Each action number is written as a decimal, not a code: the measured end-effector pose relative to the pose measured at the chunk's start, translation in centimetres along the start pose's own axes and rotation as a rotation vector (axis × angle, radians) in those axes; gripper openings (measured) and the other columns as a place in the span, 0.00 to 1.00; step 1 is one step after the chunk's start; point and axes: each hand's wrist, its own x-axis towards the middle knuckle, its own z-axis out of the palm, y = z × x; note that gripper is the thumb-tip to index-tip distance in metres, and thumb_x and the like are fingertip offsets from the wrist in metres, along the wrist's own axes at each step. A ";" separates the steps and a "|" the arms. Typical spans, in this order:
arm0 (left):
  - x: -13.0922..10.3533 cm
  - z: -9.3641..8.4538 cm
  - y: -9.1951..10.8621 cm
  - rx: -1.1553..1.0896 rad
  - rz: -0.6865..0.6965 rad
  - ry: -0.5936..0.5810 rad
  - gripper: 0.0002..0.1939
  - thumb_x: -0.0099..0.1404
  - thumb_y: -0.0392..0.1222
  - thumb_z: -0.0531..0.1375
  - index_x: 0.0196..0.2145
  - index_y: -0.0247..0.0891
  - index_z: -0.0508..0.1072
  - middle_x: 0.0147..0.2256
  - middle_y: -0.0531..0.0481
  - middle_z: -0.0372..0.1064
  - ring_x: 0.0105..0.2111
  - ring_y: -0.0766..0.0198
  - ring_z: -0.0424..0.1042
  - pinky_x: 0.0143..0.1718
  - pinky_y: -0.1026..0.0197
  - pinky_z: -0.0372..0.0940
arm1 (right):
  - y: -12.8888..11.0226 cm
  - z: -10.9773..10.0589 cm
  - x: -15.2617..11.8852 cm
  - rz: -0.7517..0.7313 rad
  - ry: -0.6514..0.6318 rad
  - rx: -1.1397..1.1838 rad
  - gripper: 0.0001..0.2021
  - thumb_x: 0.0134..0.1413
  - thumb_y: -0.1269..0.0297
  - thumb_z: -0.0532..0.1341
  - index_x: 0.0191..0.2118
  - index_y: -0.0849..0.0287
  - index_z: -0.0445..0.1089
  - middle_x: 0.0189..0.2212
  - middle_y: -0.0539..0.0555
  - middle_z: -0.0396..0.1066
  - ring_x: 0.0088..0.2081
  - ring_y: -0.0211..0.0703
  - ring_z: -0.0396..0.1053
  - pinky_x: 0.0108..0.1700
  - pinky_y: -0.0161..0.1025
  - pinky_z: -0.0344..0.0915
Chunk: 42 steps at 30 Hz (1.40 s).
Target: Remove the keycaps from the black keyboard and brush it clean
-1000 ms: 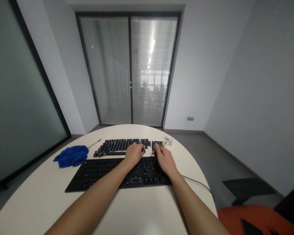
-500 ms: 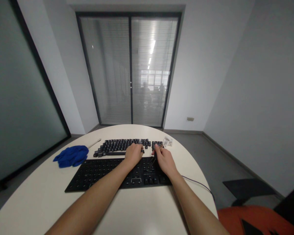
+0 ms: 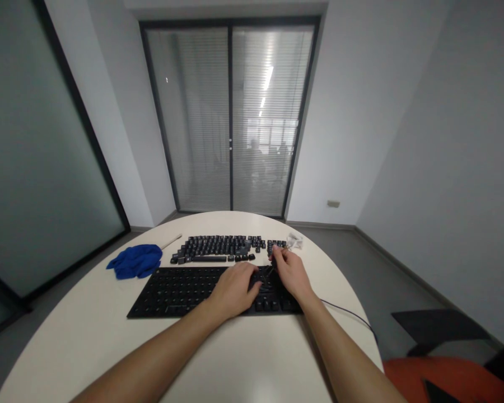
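Observation:
A black keyboard (image 3: 185, 291) lies in front of me, most of its keycaps off and a few still on at its right end. My left hand (image 3: 235, 287) rests over the keyboard's right half, fingers stretched forward and thumb apart, with nothing visible in it. My right hand (image 3: 291, 271) is closed around a small dark tool with thin wire prongs, seemingly a keycap puller (image 3: 270, 272), its tips down near the keys. Behind the keyboard, loose black keycaps (image 3: 218, 245) stand in rows, with a long spacebar cap (image 3: 209, 259) in front.
A crumpled blue cloth (image 3: 136, 261) and a white-handled stick (image 3: 171, 242) lie at the left. Crumpled clear plastic (image 3: 294, 241) sits behind my right hand. The keyboard's cable (image 3: 348, 312) runs off the round table's (image 3: 88, 336) right edge, near a red chair (image 3: 441, 378).
My left hand has drawn back from the loose keycaps to the keyboard, and its fingers have opened. My right hand stays near the keyboard's right end with the puller. The view has shifted slightly.

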 end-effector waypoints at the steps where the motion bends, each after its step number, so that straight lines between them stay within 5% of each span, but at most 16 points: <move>1: -0.8 -0.2 0.1 -0.028 0.054 -0.026 0.17 0.66 0.44 0.59 0.51 0.39 0.69 0.50 0.44 0.71 0.50 0.54 0.69 0.54 0.52 0.63 | 0.0 0.0 0.0 -0.001 0.008 0.001 0.27 0.63 0.41 0.49 0.30 0.58 0.73 0.23 0.54 0.73 0.28 0.48 0.69 0.33 0.39 0.58; 6: -3.3 -1.1 -0.6 -0.049 0.147 -0.097 0.27 0.64 0.51 0.61 0.58 0.40 0.65 0.61 0.43 0.61 0.62 0.51 0.58 0.64 0.47 0.52 | -0.2 0.1 -0.4 0.013 0.062 0.037 0.26 0.63 0.41 0.48 0.29 0.56 0.69 0.21 0.53 0.71 0.26 0.48 0.69 0.30 0.39 0.58; 21: -4.4 -2.3 -3.7 0.022 0.157 -0.115 0.27 0.65 0.55 0.59 0.58 0.42 0.66 0.59 0.46 0.63 0.59 0.52 0.60 0.61 0.48 0.55 | -2.3 1.0 -1.8 -0.127 -0.080 -0.024 0.23 0.61 0.48 0.56 0.21 0.58 0.65 0.17 0.47 0.61 0.22 0.38 0.61 0.27 0.35 0.53; 42: -4.4 -2.1 -3.6 0.034 0.189 -0.081 0.32 0.58 0.53 0.63 0.57 0.39 0.64 0.57 0.43 0.63 0.58 0.48 0.59 0.61 0.45 0.54 | -4.5 1.5 -3.5 -0.303 -0.112 -0.154 0.26 0.66 0.50 0.50 0.19 0.58 0.63 0.13 0.47 0.58 0.18 0.35 0.59 0.25 0.34 0.50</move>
